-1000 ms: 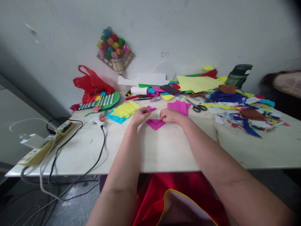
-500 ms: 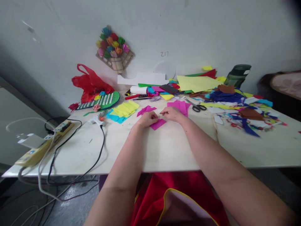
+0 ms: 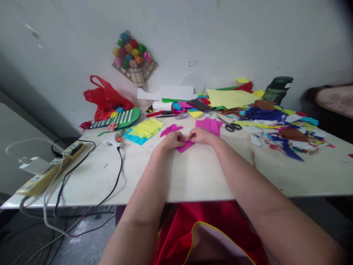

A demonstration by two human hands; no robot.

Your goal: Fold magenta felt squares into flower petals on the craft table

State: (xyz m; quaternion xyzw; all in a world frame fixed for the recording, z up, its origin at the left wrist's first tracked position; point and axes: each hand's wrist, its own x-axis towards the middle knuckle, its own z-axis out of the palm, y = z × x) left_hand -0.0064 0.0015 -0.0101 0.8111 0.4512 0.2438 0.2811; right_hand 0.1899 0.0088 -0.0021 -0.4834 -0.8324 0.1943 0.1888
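Note:
A small piece of magenta paper [image 3: 185, 147] lies on the table between my hands, one corner pointing toward me. My left hand [image 3: 173, 140] pinches its left edge, fingers closed. At its right edge my right hand [image 3: 200, 135] also pinches the paper, with the fingertips partly hidden. Just behind the left hand is another folded magenta piece [image 3: 171, 129]. A stack of magenta sheets [image 3: 209, 125] sits behind the right hand. Yellow sheets [image 3: 146, 127] rest over blue sheets [image 3: 136, 138] to the left.
Black-handled scissors [image 3: 233, 127] lie right of the magenta stack. Paper scraps [image 3: 292, 134] heap at the right, before a green bottle [image 3: 277, 90]. A glue gun [image 3: 114, 140] and a power strip [image 3: 52, 169] with cables are at left. A red bag [image 3: 106, 97] stands behind.
My right hand has come down and slightly left onto the magenta paper, its fingers closing at the edge. The left hand has stayed nearly in place.

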